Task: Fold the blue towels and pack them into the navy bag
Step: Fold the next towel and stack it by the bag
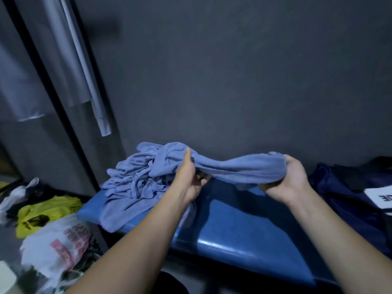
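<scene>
A blue towel hangs bunched and stretched between my two hands above the blue padded bench. My left hand grips its left end, thumb up. My right hand is closed around its right end. A crumpled pile of blue towels lies on the left part of the bench, behind and left of my left hand. The navy bag lies at the right end of the bench, with a white label on it.
A dark grey wall stands close behind the bench. On the floor at the left lie a yellow plastic bag and a white plastic bag with red print. A dark post with pale strips runs down the left.
</scene>
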